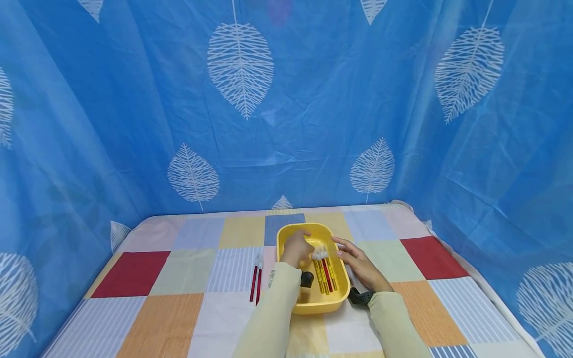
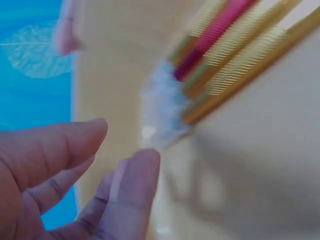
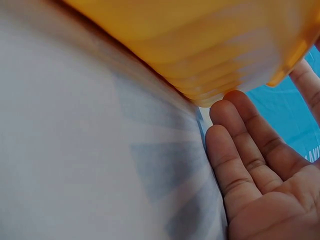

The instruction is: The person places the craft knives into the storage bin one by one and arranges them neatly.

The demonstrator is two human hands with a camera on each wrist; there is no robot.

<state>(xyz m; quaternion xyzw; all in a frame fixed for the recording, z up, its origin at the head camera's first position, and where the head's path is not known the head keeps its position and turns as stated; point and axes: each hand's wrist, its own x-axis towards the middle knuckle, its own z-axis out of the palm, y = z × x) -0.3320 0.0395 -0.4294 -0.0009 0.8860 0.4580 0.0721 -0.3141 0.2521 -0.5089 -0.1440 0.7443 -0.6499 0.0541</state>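
Pale sleeves of mine fill the near edge at six o'clock. At nine o'clock of the yellow tray [image 1: 286, 233], two red brushes [image 1: 256, 282] lie on the patchwork cloth [image 1: 179, 278], not yet gathered. My left hand [image 1: 297, 247] hovers inside the tray, fingers loosely curled, holding nothing. Beside it several yellow and red brushes [image 1: 325, 271] already lie together. My right hand [image 1: 360, 264] rests spread against the tray's three o'clock wall. Blue leaf-print curtains [image 1: 313, 99] close in at twelve; nothing blocks the loose pair.
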